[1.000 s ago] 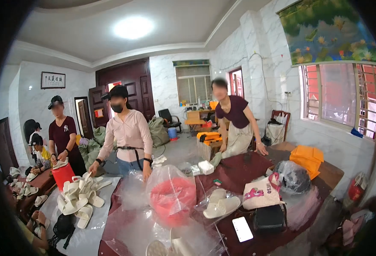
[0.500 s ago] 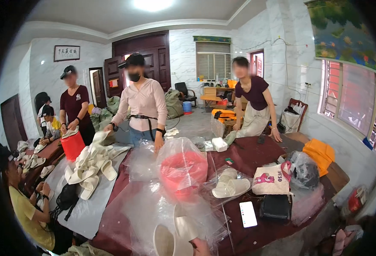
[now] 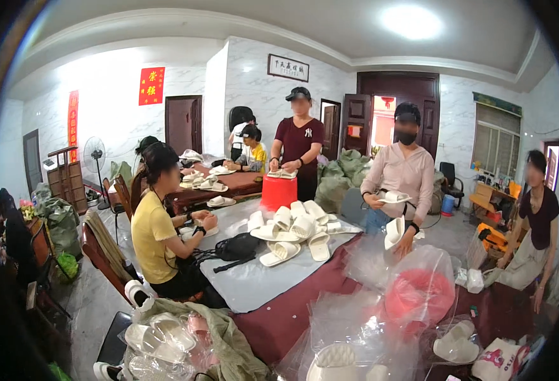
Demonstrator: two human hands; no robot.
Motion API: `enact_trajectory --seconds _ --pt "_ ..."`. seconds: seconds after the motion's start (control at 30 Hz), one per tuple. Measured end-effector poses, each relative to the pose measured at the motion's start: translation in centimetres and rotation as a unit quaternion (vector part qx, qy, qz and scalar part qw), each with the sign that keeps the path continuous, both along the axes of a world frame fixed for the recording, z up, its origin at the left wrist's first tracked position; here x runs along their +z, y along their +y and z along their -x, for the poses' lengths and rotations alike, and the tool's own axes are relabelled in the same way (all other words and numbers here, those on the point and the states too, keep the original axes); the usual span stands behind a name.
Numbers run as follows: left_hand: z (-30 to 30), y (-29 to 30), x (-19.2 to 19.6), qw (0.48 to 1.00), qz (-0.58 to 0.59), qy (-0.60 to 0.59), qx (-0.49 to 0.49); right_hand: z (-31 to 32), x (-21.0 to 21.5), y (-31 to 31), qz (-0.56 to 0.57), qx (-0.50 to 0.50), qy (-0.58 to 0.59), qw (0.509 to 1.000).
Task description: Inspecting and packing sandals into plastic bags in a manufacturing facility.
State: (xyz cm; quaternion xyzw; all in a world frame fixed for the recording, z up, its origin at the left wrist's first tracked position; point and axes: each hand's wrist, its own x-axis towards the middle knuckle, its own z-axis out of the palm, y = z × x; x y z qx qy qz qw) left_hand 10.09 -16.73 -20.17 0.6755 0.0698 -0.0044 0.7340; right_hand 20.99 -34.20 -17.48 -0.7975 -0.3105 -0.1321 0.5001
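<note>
Neither of the wearer's hands shows, so I cannot tell their state; a moment ago one was at the slippers [image 3: 333, 365], now low by the table's [image 3: 279, 320] near edge. The view has swung left, revealing a sack [image 3: 225, 330] by its left edge. The co-worker in pink [image 3: 403, 168] now has another slipper [image 3: 394, 233] at the left hand.

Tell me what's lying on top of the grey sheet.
A heap of cream slippers and a black bag lie on the grey sheet. The heap's lowest slippers and anything under the bag are covered.

The person's own hands and sleeves are hidden from view.
</note>
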Motion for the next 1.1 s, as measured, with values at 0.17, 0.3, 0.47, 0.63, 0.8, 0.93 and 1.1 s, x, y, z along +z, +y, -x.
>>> enact_trajectory --seconds 0.17,0.3,0.47,0.63,0.8,0.93,1.1 --pt "0.2 -0.3 -0.2 0.999 -0.002 0.012 -0.051 -1.4 -1.2 0.2 0.019 -0.003 0.008 1.0" --pt "-0.6 0.3 0.0 0.997 -0.008 0.006 -0.082 -3.5 -1.5 1.0 0.042 -0.004 -0.04 0.998" --pt "2.1 -0.7 -0.7 0.993 0.0 0.025 -0.116 -2.9 -3.5 0.0 0.08 0.004 -0.074 0.994" --pt "1.6 -0.7 -0.2 0.987 0.001 0.025 -0.159 -7.1 -5.9 -0.6 0.113 0.002 -0.127 0.985" --pt "3.1 -2.2 0.2 0.969 0.009 0.042 -0.244 -10.9 -12.8 -4.5 0.079 0.027 0.129 0.988" --pt "-0.7 -0.4 1.2 0.943 -0.027 0.023 -0.33 -10.7 -13.9 -3.7 0.112 -0.002 0.037 0.993" --pt "-1.0 2.8 8.8 0.898 -0.119 0.003 -0.424 -10.0 -13.9 -2.1 0.16 -0.054 -0.08 0.982"
